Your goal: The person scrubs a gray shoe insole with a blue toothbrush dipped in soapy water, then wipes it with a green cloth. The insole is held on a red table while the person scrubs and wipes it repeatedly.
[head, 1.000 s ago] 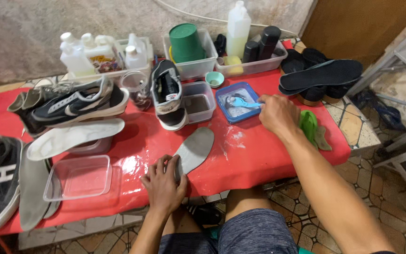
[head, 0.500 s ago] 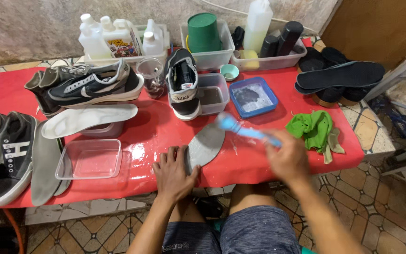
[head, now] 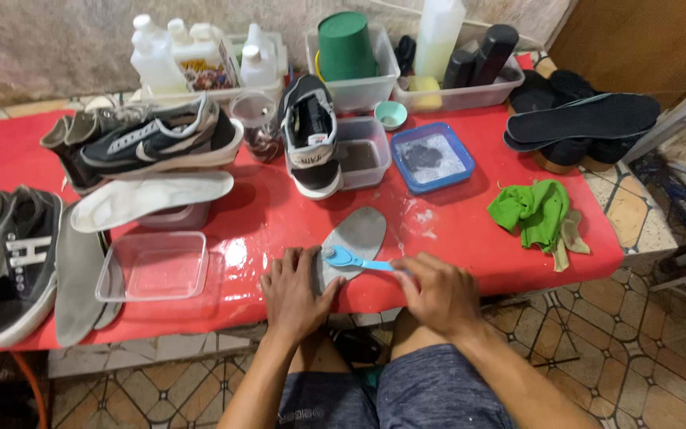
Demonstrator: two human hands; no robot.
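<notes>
The left hand (head: 295, 292) lies flat on the near end of a grey insole (head: 356, 237), fingers spread wide and pressing it down on the red bench (head: 470, 230); it grips nothing. The right hand (head: 438, 292) is closed around the handle of a blue brush (head: 349, 260), whose head rests on the insole just beside the left thumb. The insole lies at the near edge of the bench, near its middle, tilted with its toe end pointing far and to the right.

Just beyond it stands a black and white sneaker (head: 311, 137) with a small clear tub (head: 365, 151) on its right, and then a blue tray (head: 432, 156) with soapy water. A green rag (head: 535, 210) lies near the right edge. To the left are an empty clear container (head: 152, 266), a white insole (head: 152, 199) and a dark sneaker (head: 156, 143). Another pair of dark shoes (head: 9, 254) sits at the far left. Along the far side stand white bottles (head: 192, 56) and a green cup (head: 345, 36) in a bin. Black insoles (head: 581, 117) lie at the far right.
</notes>
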